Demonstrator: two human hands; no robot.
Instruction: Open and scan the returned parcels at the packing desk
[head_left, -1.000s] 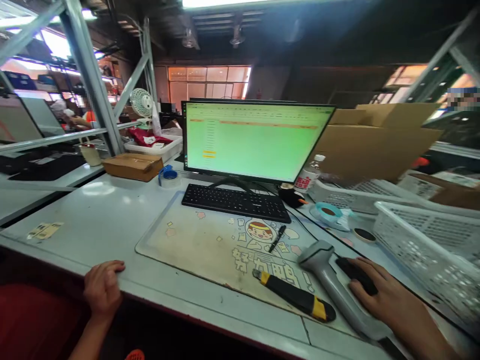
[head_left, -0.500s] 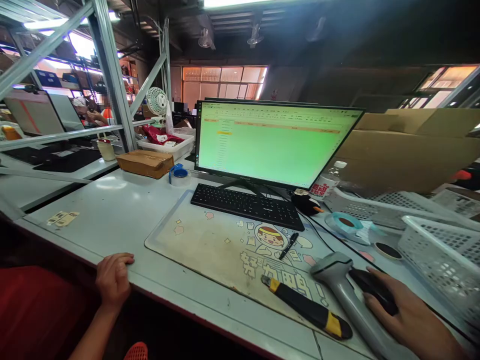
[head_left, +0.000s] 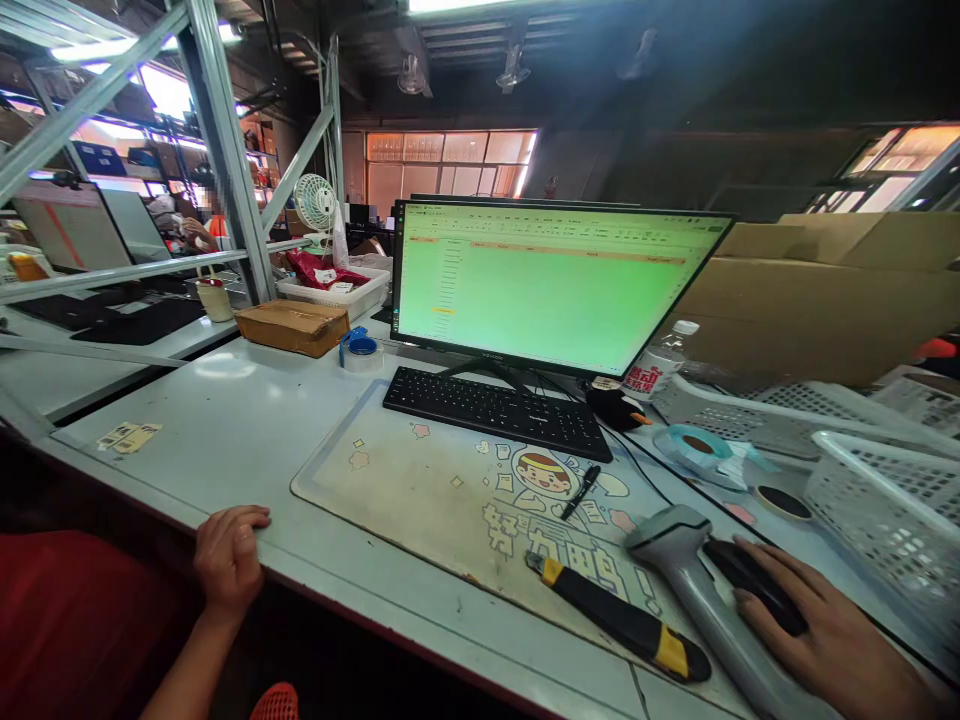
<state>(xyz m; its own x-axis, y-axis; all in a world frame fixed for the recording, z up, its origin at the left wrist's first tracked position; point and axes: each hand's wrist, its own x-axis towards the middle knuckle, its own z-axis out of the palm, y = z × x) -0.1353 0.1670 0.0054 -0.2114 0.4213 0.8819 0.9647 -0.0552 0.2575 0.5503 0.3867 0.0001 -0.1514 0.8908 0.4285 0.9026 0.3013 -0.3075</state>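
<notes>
My right hand (head_left: 832,630) lies over a black computer mouse (head_left: 754,580) at the lower right, fingers wrapped along its sides. Just left of it a grey barcode scanner (head_left: 701,580) lies on its side, its handle toward me. A black and yellow utility knife (head_left: 619,612) rests on the printed desk mat (head_left: 405,490), with a black pen (head_left: 580,492) beyond it. At the desk's front edge my left hand (head_left: 229,560) rests with curled fingers, and no object shows in it. A black keyboard (head_left: 495,410) sits before the monitor (head_left: 540,290), which displays a green-tinted spreadsheet.
White plastic baskets (head_left: 892,490), a tape roll (head_left: 697,446) and a plastic bottle (head_left: 664,360) stand at the right. A cardboard box (head_left: 292,328) and a blue tape dispenser (head_left: 360,348) sit left of the monitor. Metal frame posts (head_left: 232,160) rise behind. Another person sits far left.
On the monitor, the yellow highlighted row now shows lower down the list. Both hands keep nearly the same places; the whole view has shifted very slightly.
</notes>
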